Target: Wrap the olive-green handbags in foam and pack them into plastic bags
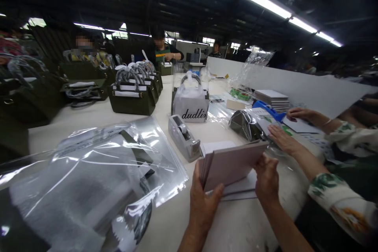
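Observation:
A stack of pale cardboard sheets [233, 165] stands on edge between my two hands, slightly tilted. My left hand [203, 201] grips its left end, with the thumb across the near face. At the right end, the curled fingers of my right hand [268, 177] hold the lower corner. More white sheets [240, 189] lie flat on the table under the stack. Just beyond my left hand is a grey tape dispenser [184, 138]. To my left, a clear plastic bag [88, 181] covers a dark green handbag and white wrapping, partly hidden by glare.
A co-worker's hands [282, 138] work close on my right, by a blue tape gun [267, 109]. A handbag in a white printed wrap [191, 104] stands ahead. Green handbags [130, 100] line the left. A pile of boards [271, 100] sits at the back right.

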### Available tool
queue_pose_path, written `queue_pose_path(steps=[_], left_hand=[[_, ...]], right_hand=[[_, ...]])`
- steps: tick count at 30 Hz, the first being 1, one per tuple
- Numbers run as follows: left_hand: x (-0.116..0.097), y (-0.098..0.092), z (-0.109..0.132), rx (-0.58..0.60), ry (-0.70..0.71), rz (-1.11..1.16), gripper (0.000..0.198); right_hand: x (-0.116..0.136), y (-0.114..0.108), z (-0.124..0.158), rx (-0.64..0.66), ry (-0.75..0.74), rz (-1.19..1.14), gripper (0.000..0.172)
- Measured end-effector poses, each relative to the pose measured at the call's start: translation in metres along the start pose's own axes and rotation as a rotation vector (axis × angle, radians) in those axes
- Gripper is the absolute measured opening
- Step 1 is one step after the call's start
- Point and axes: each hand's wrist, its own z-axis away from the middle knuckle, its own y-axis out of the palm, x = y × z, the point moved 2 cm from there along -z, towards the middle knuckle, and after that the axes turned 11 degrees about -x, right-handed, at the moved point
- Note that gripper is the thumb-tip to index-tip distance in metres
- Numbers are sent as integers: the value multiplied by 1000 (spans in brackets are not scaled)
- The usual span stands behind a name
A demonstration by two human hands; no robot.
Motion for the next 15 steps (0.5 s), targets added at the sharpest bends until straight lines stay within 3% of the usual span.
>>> queue_pose_path(steps=[3,8,12,15], left_hand=[[10,-3,4,38,4,-31,77],[5,-7,6,43,46,63,70],[-2,-6,1,-8,-87,184,43],[-8,-6,1,-34,-269,290,35]], right_hand=[[-17,-5,4,-32,70,-110,67],[1,-1,-2,-29,-46,-231,57],[15,-1,-12,22,-84,5,50],[27,-10,-23,163,-96,107,45]])
